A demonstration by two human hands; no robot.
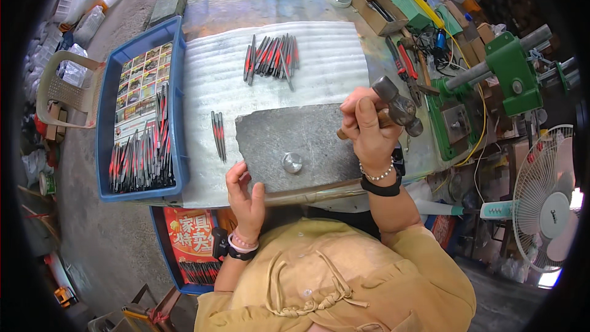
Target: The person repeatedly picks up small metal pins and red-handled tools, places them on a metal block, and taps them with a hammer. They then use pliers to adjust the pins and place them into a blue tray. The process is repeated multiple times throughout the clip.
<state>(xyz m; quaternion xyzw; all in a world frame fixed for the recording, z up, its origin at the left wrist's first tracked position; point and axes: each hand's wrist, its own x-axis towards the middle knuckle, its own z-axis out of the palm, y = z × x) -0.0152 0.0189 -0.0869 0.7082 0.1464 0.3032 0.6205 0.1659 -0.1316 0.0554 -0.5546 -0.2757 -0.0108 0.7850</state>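
Observation:
My right hand [374, 124] is closed round the handle of a hammer [398, 103], raised over the right end of a dark grey slab [276, 132]. The dark metal hammer head is above and right of my fingers. My left hand [247, 201] is at the slab's front left corner, thumb and fingers apart, with nothing visible in it. On the slab, near its front edge, sits a small round shiny metal piece [292, 162]. Left of the slab lie a few slim dark pointed pieces with red middles [218, 135]. A larger pile of similar pieces [270, 58] lies behind the slab.
A blue tray [106, 129] on the left holds many more slim pieces. Another blue bin [165, 249] stands below the table edge. To the right are red-handled pliers [404, 61], a green clamp-like machine [513, 74], an open cardboard box [376, 21] and a fan [553, 215].

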